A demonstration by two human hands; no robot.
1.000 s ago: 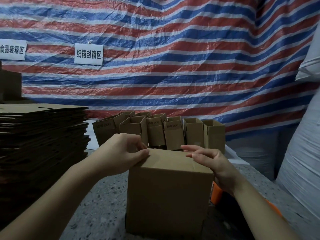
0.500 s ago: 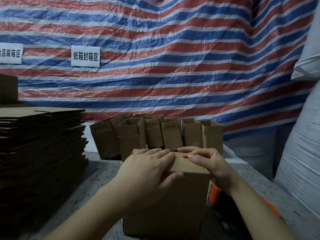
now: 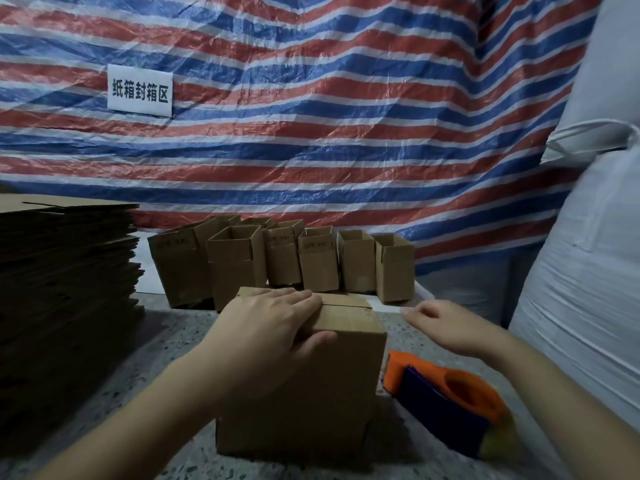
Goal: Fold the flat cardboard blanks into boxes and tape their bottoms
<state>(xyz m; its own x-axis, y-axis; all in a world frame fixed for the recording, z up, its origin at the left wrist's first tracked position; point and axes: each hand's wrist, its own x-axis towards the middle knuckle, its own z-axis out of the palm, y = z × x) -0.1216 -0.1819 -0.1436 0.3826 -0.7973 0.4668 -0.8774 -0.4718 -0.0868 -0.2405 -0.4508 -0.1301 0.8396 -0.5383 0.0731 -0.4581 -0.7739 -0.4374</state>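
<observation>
Left hand [image 3: 273, 327] stays flat on box [image 3: 311, 393] top, fingers straight, thumb over front edge | right hand [image 3: 446, 327] now off box, loosely curled, empty | tape dispenser [image 3: 446, 400] uncovered below right hand, beside box

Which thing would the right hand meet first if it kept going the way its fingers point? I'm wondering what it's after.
Probably the box under the left hand: the right hand points left toward its top right corner, with bare table between. Depth is unclear.
</observation>
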